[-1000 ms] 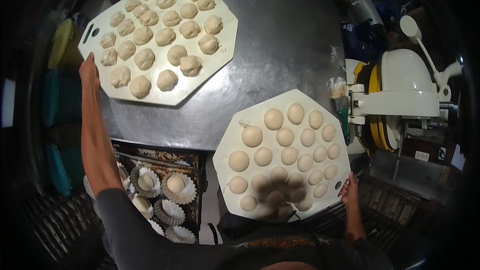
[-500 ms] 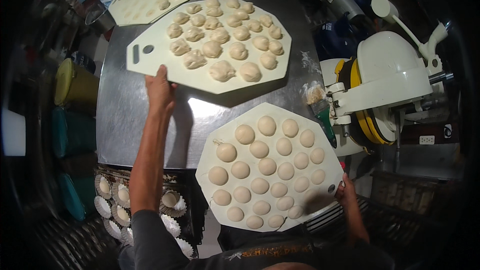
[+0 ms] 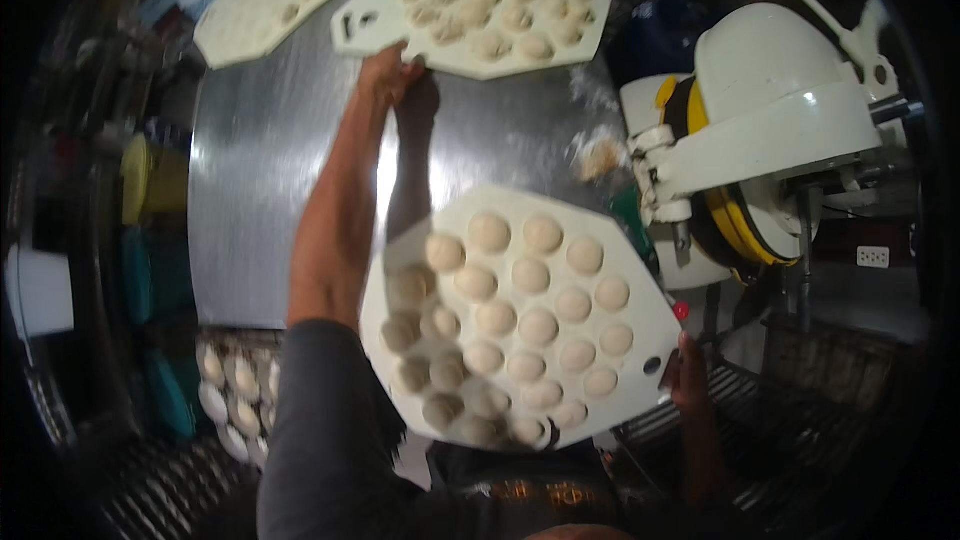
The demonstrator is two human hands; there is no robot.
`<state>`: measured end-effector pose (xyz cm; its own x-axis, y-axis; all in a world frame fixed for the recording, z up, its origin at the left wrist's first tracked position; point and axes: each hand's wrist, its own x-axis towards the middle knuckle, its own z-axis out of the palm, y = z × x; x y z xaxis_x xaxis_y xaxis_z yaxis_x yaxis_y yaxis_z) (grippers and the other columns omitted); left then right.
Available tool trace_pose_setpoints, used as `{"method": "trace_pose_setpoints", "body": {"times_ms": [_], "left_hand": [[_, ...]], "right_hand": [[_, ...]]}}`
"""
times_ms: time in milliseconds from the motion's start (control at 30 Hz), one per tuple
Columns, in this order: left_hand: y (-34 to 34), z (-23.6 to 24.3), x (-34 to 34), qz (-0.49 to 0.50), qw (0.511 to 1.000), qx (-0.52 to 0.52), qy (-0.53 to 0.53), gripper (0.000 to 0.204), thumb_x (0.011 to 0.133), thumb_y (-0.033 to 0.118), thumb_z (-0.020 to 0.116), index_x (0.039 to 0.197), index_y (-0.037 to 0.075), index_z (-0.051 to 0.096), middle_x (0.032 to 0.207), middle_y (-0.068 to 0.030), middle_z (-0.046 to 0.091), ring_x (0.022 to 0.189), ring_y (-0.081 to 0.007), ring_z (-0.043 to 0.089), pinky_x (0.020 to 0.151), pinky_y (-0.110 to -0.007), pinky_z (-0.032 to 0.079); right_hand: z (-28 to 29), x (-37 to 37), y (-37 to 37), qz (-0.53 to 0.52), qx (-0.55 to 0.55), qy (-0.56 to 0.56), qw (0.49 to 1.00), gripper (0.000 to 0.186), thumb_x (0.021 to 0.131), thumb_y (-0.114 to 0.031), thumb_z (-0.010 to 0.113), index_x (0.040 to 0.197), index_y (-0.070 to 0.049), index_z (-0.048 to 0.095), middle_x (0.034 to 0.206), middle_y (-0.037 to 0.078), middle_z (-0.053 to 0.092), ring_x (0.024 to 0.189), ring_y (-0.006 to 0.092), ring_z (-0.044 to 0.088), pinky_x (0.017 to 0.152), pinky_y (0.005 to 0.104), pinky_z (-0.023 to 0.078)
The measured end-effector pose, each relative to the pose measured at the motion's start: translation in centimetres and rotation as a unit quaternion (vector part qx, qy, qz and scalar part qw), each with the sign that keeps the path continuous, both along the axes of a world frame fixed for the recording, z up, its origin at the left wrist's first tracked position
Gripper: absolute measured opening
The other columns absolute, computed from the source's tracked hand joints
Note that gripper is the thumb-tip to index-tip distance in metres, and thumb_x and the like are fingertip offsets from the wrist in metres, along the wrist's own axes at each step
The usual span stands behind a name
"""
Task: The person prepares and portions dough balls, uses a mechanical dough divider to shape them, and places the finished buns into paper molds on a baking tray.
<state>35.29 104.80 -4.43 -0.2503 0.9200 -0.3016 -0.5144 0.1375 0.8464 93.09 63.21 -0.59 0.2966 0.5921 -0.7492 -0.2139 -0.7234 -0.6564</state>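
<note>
My left hand point(image 3: 392, 72) reaches forward, fingers closed on the near edge of a pale many-sided board point(image 3: 392, 28) on the steel table. Lumpy dough pieces point(image 3: 490, 45) crowd that board; its two handle holes lie to the left. Close to my body, my right hand point(image 3: 688, 375) grips a second such board point(image 3: 628, 402) by its right edge, beside a round hole. Rows of smooth round dough balls point(image 3: 538, 327) cover this board. It is held at the table's front edge, and my left arm's shadow falls across its left part.
A third board point(image 3: 235, 30) with a few dough pieces lies far left on the steel table point(image 3: 260, 190). To the right stands a white machine point(image 3: 780, 110) with a yellow ring and a lever. Paper cups point(image 3: 245, 375) sit low at the left, near teal bins point(image 3: 170, 390).
My left hand has pushed the board of lumpy dough away and to the right across the table. The near board has shifted slightly left, still in my right hand.
</note>
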Motion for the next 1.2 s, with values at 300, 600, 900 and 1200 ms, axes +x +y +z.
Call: {"method": "trace_pose_setpoints", "body": {"times_ms": [300, 600, 900, 1200], "left_hand": [[-28.8, 15.8, -11.2, -0.042, 0.912, -0.045, 0.406, 0.050, 0.103, 0.036, 0.060, 0.137, -0.001, 0.057, 0.131, -0.0139, 0.064, 0.105, -0.0202, 0.067, 0.094, -0.033, 0.054], [-50.0, 17.8, -15.7, 0.128, 0.965, -0.044, 0.226, 0.043, 0.102, 0.036, 0.063, 0.129, 0.002, 0.061, 0.120, -0.0095, 0.069, 0.101, -0.0146, 0.068, 0.087, -0.026, 0.055], [-55.2, 14.9, -14.1, 0.154, 0.956, -0.107, 0.227, 0.046, 0.102, 0.034, 0.063, 0.133, 0.002, 0.058, 0.127, -0.0120, 0.067, 0.104, -0.0147, 0.066, 0.090, -0.029, 0.053], [-54.9, 10.1, -9.8, 0.190, 0.900, -0.181, 0.349, 0.036, 0.097, 0.022, 0.069, 0.124, 0.000, 0.064, 0.115, -0.0095, 0.071, 0.102, -0.0166, 0.067, 0.091, -0.030, 0.053]], "right_hand": [[3.3, -4.1, 4.3, 0.003, -0.009, 0.006, 1.000, 0.034, 0.101, -0.048, 0.060, 0.096, -0.015, 0.058, 0.059, -0.009, 0.036, 0.042, 0.0036, 0.030, 0.036, 0.0220, 0.024], [6.2, -17.2, 16.1, 0.131, 0.072, 0.106, 0.983, 0.031, 0.107, -0.038, 0.049, 0.092, -0.011, 0.052, 0.061, -0.006, 0.036, 0.046, 0.0060, 0.028, 0.039, 0.0230, 0.022], [3.4, -34.0, 22.4, 0.227, 0.107, 0.141, 0.958, 0.026, 0.107, -0.023, 0.047, 0.084, -0.010, 0.046, 0.065, -0.004, 0.032, 0.051, 0.0094, 0.026, 0.045, 0.0271, 0.026], [3.6, -36.1, 24.9, 0.493, 0.414, -0.385, 0.661, 0.034, 0.098, -0.017, 0.063, 0.127, 0.003, 0.063, 0.103, 0.013, 0.073, 0.090, 0.0217, 0.070, 0.085, 0.0333, 0.056]]}}
